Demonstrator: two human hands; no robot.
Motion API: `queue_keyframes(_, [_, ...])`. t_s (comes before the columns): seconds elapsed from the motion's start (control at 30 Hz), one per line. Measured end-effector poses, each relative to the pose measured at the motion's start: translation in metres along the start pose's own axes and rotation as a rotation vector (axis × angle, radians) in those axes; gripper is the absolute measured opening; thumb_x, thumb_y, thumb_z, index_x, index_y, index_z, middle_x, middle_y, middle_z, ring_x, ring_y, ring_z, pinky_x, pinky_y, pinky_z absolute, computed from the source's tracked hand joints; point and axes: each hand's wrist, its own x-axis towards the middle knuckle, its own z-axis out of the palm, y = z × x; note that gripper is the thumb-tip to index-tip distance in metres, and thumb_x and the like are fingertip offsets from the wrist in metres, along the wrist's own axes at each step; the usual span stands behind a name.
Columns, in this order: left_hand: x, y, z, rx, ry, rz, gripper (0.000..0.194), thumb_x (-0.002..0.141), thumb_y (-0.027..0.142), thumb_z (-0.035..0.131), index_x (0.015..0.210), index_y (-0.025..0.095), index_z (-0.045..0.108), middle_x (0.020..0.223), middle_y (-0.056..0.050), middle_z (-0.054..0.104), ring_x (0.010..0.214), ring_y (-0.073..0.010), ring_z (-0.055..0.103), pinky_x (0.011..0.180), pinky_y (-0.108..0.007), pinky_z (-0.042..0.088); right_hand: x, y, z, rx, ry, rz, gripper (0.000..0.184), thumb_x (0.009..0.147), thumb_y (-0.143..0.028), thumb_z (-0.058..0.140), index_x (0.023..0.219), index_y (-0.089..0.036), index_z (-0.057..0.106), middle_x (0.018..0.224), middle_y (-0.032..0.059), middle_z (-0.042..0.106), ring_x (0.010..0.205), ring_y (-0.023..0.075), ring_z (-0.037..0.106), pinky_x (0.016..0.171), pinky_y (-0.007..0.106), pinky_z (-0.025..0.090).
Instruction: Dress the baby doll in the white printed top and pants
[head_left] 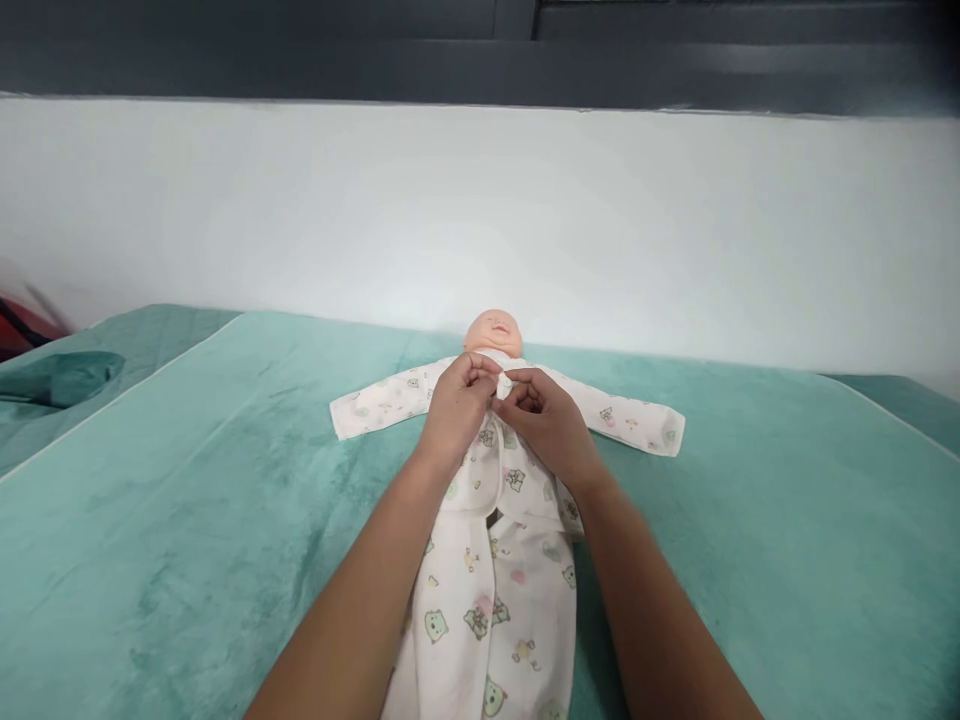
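A baby doll point(493, 333) lies on its back, its head toward the wall. It wears a white baby jacket point(514, 480) printed with small bears, the long sleeves spread out to both sides. Matching printed trousers point(457, 610) cover its lower part. At the upper chest, my left hand point(466, 398) pinches the jacket's front edge. Opposite it, my right hand point(546, 415) pinches the other side, and a bit of white cloth bunches up between the fingertips. Whatever fastening lies there is hidden by my fingers. Below my hands the jacket's front edges hang down to the waist.
A teal plush cover point(225, 520) spreads under the doll. Behind it rises a white wall point(375, 210) with a dark band point(300, 60) along the top. At the far left sit a folded green cloth point(67, 380) and something red and black point(22, 330).
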Motion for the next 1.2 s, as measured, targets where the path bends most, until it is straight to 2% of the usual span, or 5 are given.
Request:
queue_keyframes(0.23, [0.001, -0.011, 0.002, 0.224, 0.065, 0.134, 0.015, 0.078, 0.018, 0.049, 0.086, 0.022, 0.062, 0.074, 0.002, 0.058, 0.070, -0.0126, 0.053, 0.065, -0.025, 0.042, 0.001, 0.000, 0.000, 0.023, 0.006, 0.003, 0.029, 0.074, -0.032, 0.066, 0.100, -0.022, 0.057, 0.069, -0.0050, 0.055, 0.060, 0.0115, 0.047, 0.057, 0.026, 0.038])
queue_keyframes(0.5, [0.003, -0.008, 0.001, 0.147, 0.073, 0.114, 0.011, 0.078, 0.023, 0.057, 0.087, 0.020, 0.061, 0.079, 0.000, 0.064, 0.072, -0.0131, 0.057, 0.069, -0.025, 0.046, 0.003, 0.004, 0.001, 0.047, 0.016, 0.013, 0.033, 0.074, -0.035, 0.068, 0.102, -0.022, 0.055, 0.070, -0.0047, 0.057, 0.060, 0.0115, 0.048, 0.058, 0.026, 0.039])
queue_keyframes(0.77, [-0.001, -0.006, 0.002, 0.126, 0.031, 0.105, 0.023, 0.076, 0.032, 0.067, 0.094, 0.020, 0.061, 0.078, 0.001, 0.064, 0.072, -0.0126, 0.057, 0.069, -0.025, 0.045, 0.001, 0.001, 0.001, 0.031, 0.010, -0.014, 0.028, 0.076, -0.035, 0.067, 0.098, -0.022, 0.056, 0.070, -0.0050, 0.055, 0.059, 0.0108, 0.046, 0.056, 0.025, 0.037])
queue_keyframes(0.93, [0.000, -0.004, 0.001, 0.138, 0.014, 0.076, 0.019, 0.077, 0.027, 0.065, 0.094, 0.020, 0.061, 0.078, 0.001, 0.064, 0.070, -0.0123, 0.058, 0.068, -0.025, 0.044, 0.000, 0.000, 0.001, 0.025, 0.021, -0.002, 0.029, 0.074, -0.031, 0.068, 0.099, -0.023, 0.057, 0.070, -0.0051, 0.056, 0.059, 0.0107, 0.046, 0.056, 0.025, 0.037])
queue_keyframes(1.2, [0.001, -0.005, -0.001, 0.092, -0.036, 0.084, 0.014, 0.079, 0.025, 0.061, 0.092, 0.019, 0.060, 0.071, 0.004, 0.057, 0.065, -0.0101, 0.051, 0.062, -0.022, 0.040, 0.003, 0.010, -0.002, 0.238, 0.056, 0.036, 0.017, 0.079, -0.032, 0.062, 0.092, -0.021, 0.065, 0.074, -0.0012, 0.062, 0.059, 0.0099, 0.045, 0.058, 0.025, 0.035])
